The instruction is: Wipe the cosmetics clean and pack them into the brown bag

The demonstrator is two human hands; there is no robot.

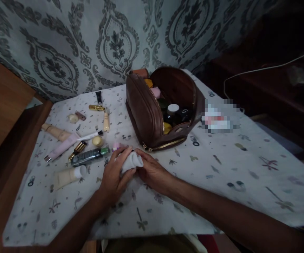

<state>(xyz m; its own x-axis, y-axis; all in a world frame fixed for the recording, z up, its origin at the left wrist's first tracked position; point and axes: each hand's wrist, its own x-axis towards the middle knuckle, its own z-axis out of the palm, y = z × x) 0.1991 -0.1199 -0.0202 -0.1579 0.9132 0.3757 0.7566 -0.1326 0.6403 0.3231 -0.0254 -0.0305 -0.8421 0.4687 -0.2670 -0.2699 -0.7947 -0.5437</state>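
Both hands meeting low on the worktop [220, 168]: left hand [115, 177] and right hand [152, 172], fingers clamped together on a white tube [131, 161]. Behind, brown bag [146, 112] open, partly filled. Left, several tubes [62, 146] and bottles lying loose, not yet packed.

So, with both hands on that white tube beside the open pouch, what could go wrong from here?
1. Left hand and right hand both grip the white tube; squeezing might push product out onto the patterned cloth.
2. The dark bottle and small yellow jar lie close by; a left-wrist sweep could roll them.
3. The brown pouch stands open and full, so a bump may spill it.
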